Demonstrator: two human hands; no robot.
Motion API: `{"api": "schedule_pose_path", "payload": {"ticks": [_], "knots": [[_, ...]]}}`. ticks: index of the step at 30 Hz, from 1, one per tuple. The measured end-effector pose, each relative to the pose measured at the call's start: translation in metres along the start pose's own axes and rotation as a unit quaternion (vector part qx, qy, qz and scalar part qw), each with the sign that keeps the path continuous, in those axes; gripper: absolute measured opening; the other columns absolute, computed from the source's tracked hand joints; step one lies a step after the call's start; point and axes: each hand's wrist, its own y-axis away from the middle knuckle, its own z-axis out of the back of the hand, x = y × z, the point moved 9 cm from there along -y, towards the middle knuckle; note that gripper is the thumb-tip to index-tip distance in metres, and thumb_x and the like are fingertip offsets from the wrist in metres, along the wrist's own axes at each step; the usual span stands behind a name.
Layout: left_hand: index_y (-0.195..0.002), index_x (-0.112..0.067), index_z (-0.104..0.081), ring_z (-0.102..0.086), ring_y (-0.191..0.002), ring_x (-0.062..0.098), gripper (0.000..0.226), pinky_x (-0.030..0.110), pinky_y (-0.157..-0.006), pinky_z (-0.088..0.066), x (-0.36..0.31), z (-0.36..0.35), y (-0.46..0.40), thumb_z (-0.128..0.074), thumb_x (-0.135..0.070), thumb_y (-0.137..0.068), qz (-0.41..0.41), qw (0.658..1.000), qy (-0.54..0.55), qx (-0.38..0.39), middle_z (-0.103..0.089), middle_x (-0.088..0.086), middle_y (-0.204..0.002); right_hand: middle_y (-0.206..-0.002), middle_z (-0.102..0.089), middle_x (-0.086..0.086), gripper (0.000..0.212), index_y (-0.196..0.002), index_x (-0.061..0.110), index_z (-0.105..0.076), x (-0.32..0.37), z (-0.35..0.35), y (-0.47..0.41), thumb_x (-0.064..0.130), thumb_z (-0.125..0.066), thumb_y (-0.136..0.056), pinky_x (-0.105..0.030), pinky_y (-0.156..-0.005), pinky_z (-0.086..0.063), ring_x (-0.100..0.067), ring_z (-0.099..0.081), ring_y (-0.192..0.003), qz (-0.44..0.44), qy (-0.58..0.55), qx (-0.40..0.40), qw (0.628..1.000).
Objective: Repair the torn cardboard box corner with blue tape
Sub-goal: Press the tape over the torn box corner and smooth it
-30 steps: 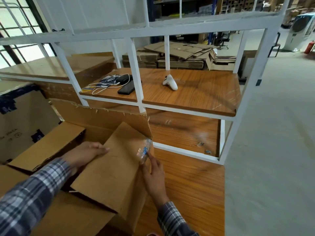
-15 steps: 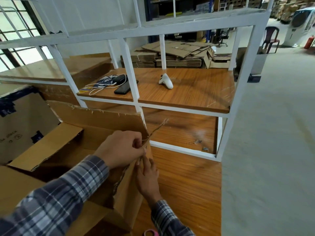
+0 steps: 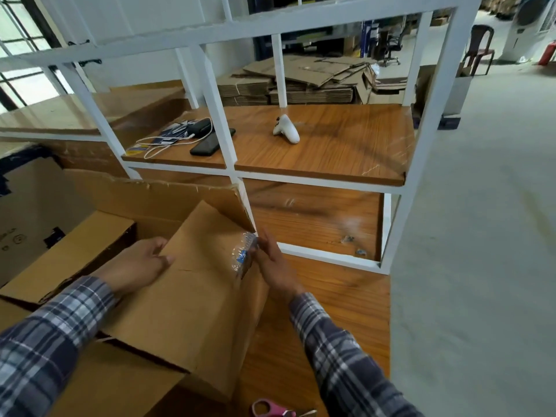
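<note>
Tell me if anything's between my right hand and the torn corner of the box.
Nothing visible is. The right hand is already at the torn corner of the cardboard box, its fingers on the tape stuck there. The left hand rests on the flap, away from that corner.

Bright, even daylight from window upper left of white rack; soft shadows, wide-angle bending at edges, slight blur throughout.
</note>
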Motion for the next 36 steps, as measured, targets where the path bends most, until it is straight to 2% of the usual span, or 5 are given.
{"api": "schedule_pose_path", "payload": {"ticks": [4,13,20,29,36], "knots": [[-0.115,-0.022,-0.074,-0.08,-0.098,0.03,0.02,0.049,-0.097,-0.059,0.028,-0.009,-0.005,-0.054,-0.023,-0.112,0.066,0.996,0.052,0.013,-0.085,0.007,-0.1,-0.132,-0.055,0.013,0.049,-0.143,0.044,-0.043,0.011,0.001,0.005,0.03,-0.068,-0.104,-0.003,-0.071,-0.05,0.0,-0.058,-0.114,0.035,0.027,0.003,0.999],[-0.083,-0.037,-0.077,-0.069,-0.094,0.032,0.036,0.048,-0.095,-0.048,0.085,-0.032,0.001,-0.054,-0.046,-0.109,0.121,0.989,0.084,-0.024,-0.073,0.012,-0.1,-0.15,-0.049,0.02,0.073,-0.153,0.043,-0.04,-0.027,-0.017,0.029,0.043,-0.08,-0.092,-0.026,-0.096,-0.057,0.002,-0.052,-0.13,0.05,-0.008,-0.034,0.998],[-0.144,-0.027,-0.053,-0.069,-0.104,0.024,0.085,0.043,-0.097,-0.055,0.03,-0.042,-0.023,-0.047,-0.089,-0.085,0.064,0.997,-0.033,-0.035,-0.072,0.0,-0.12,-0.135,-0.06,0.017,0.058,-0.142,0.036,-0.053,-0.038,-0.025,0.024,0.034,-0.082,-0.092,-0.004,-0.08,-0.054,0.01,-0.058,-0.117,0.063,-0.053,-0.052,0.995],[-0.16,-0.027,-0.039,-0.056,-0.142,0.024,0.113,0.042,-0.114,-0.048,-0.022,-0.065,-0.057,-0.055,-0.097,-0.073,-0.115,0.986,-0.097,-0.067,-0.054,-0.003,-0.16,-0.119,-0.075,0.006,0.021,-0.125,0.025,-0.071,-0.05,-0.018,0.014,0.023,-0.062,-0.106,-0.039,-0.095,-0.063,-0.011,-0.071,-0.112,0.065,-0.11,-0.081,0.989],[-0.13,-0.035,-0.069,-0.07,-0.112,0.008,0.1,0.04,-0.1,-0.059,-0.019,-0.082,-0.068,-0.056,-0.105,-0.06,-0.131,0.989,-0.069,-0.026,-0.075,-0.015,-0.122,-0.113,-0.076,0.001,0.017,-0.118,0.026,-0.073,-0.056,-0.016,0.007,0.028,-0.068,-0.102,-0.054,-0.095,-0.062,-0.022,-0.072,-0.11,0.083,-0.112,-0.099,0.985]]}}
